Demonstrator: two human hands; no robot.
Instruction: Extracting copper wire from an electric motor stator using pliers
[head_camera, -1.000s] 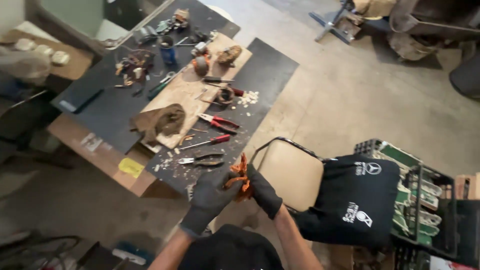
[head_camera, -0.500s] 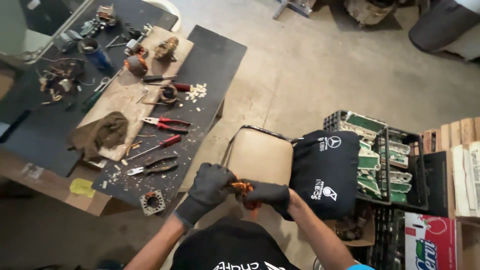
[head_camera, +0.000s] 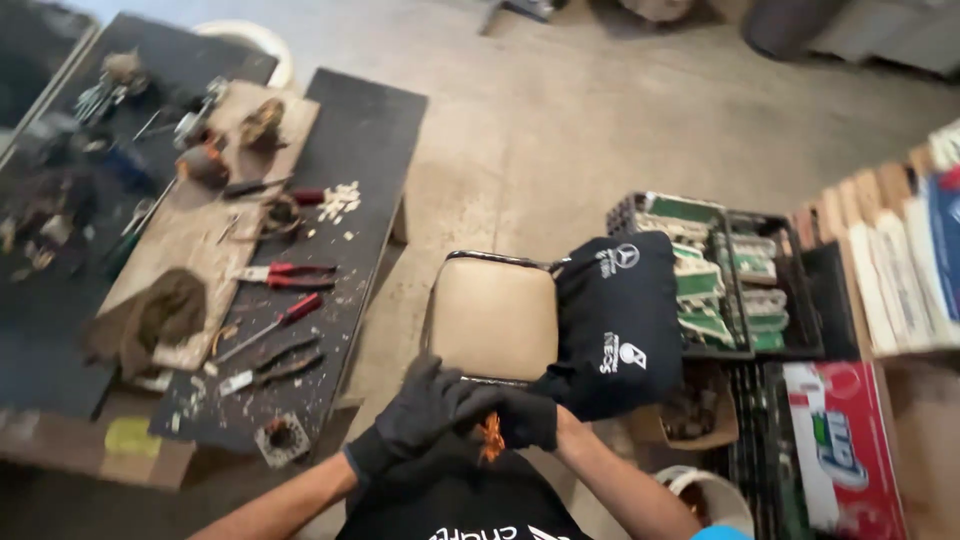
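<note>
Both gloved hands share the grip: left hand (head_camera: 425, 415) closes over the upper end of a small orange copper-wire bundle (head_camera: 491, 438), its long axis roughly upright, while right hand (head_camera: 520, 415) pinches it beside, just below the tan chair seat (head_camera: 495, 315).

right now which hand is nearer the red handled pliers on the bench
Left. The left hand is on the bench side, below and right of the red handled pliers; the right hand sits further right, beside the black jacket.
</note>
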